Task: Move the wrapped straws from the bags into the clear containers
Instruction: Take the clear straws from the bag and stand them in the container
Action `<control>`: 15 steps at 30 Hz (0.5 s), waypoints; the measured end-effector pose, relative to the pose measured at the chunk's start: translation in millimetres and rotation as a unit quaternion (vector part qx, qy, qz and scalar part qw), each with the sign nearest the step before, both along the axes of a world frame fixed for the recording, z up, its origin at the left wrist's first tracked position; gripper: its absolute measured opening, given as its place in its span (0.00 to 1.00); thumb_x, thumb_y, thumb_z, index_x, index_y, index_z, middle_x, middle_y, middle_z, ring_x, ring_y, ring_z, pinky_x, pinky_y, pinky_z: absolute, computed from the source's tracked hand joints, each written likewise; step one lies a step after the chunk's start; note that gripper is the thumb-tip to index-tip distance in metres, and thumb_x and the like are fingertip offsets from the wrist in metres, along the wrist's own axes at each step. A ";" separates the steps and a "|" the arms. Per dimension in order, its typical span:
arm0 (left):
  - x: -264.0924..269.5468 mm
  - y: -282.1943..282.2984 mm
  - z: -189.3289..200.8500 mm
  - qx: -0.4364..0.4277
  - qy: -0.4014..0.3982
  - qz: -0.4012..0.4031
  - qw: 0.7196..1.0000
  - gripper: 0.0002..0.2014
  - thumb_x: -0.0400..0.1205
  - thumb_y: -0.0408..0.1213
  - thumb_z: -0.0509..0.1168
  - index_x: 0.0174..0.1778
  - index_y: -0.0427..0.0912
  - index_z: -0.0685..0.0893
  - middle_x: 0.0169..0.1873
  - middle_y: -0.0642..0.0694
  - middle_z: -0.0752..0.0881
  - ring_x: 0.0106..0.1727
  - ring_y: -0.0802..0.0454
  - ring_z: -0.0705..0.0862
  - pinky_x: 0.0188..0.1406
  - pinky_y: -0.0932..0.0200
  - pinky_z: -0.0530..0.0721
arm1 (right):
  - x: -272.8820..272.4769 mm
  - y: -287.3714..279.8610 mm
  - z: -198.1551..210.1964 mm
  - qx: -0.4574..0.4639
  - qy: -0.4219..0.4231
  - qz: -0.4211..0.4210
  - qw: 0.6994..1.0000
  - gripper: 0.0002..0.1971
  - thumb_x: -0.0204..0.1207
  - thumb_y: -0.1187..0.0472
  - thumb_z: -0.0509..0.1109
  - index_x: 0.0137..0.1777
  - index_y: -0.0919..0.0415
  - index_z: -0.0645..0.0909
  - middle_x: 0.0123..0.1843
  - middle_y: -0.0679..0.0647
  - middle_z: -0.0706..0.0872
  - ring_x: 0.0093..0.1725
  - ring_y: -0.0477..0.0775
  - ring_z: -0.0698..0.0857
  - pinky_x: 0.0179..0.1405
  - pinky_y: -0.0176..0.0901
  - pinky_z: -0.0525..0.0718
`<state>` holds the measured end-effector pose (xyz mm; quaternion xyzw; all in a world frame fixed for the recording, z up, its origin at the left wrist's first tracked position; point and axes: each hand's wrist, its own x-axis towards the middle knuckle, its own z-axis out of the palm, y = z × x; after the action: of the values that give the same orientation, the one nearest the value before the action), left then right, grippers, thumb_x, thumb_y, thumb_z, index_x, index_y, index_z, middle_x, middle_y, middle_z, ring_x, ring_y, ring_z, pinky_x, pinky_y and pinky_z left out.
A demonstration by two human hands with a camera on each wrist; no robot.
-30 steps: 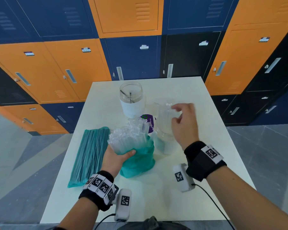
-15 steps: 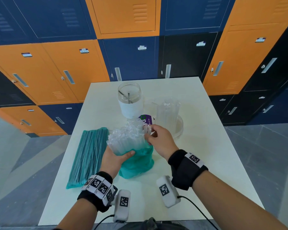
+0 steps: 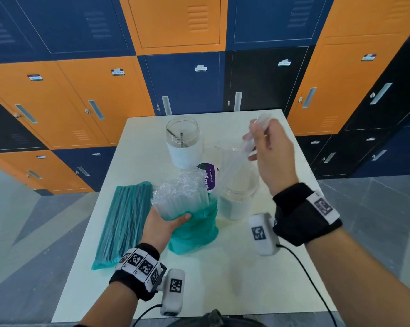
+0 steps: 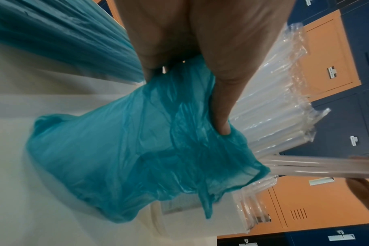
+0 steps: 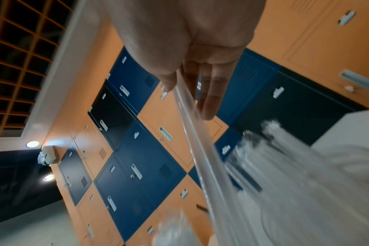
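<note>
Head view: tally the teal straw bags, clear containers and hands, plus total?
Teal plastic straw bags: 2, one lying flat, one upright gripped by the left hand.
Clear plastic containers: 2, a jar with a white band and a tub.
Hands: 2, the right hand pinching clear wrapped straws.
Total: 6

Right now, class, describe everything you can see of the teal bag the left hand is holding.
The teal bag is thin, crinkled, see-through plastic. It stands upright near the middle of the white table, its open mouth pushed down around a bundle of clear-wrapped straws that stick out above it. The left hand grips it round the upper part, thumb across the front. Its base rests on the table. Beside it stands a clear container; whether they touch is unclear.
</note>
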<state>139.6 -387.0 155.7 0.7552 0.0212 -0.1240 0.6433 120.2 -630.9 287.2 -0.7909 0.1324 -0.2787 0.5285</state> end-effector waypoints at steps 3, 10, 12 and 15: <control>-1.2 -1.5 2.0 0.000 -0.008 -0.003 1.000 0.32 0.67 0.25 0.81 0.63 0.47 0.75 0.50 0.56 0.85 0.49 0.67 0.84 0.42 0.72 0.83 | 0.1 -12.5 16.1 -0.024 -0.046 -0.059 0.997 0.13 0.86 0.48 0.58 0.59 0.55 0.76 0.47 0.43 0.86 0.45 0.42 0.86 0.42 0.48 0.89; -1.6 -2.4 2.9 -0.009 -0.002 0.001 1.000 0.33 0.67 0.26 0.81 0.64 0.48 0.75 0.52 0.55 0.86 0.52 0.65 0.84 0.50 0.64 0.82 | 7.4 -9.8 -19.1 -0.075 0.011 -0.055 0.996 0.12 0.83 0.46 0.63 0.50 0.54 0.78 0.51 0.47 0.81 0.43 0.50 0.84 0.45 0.55 0.89; -1.5 -2.5 3.1 -0.005 0.000 0.002 1.000 0.34 0.67 0.27 0.81 0.65 0.48 0.75 0.53 0.54 0.86 0.52 0.64 0.84 0.54 0.60 0.82 | 13.1 -5.7 -45.6 -0.055 0.052 -0.030 0.997 0.12 0.81 0.47 0.66 0.43 0.55 0.77 0.47 0.52 0.83 0.42 0.54 0.83 0.46 0.58 0.87; -0.4 -2.3 1.1 0.001 -0.003 0.006 1.000 0.35 0.66 0.27 0.82 0.67 0.46 0.75 0.55 0.52 0.86 0.54 0.62 0.84 0.56 0.57 0.82 | 13.3 2.9 -79.1 -0.079 0.113 0.004 0.990 0.13 0.78 0.52 0.71 0.37 0.58 0.78 0.42 0.53 0.85 0.41 0.55 0.82 0.49 0.55 0.84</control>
<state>139.2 -389.4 156.8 0.7564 0.0238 -0.1183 0.6429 133.6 -628.0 208.2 -0.8572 0.1658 -0.1948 0.4469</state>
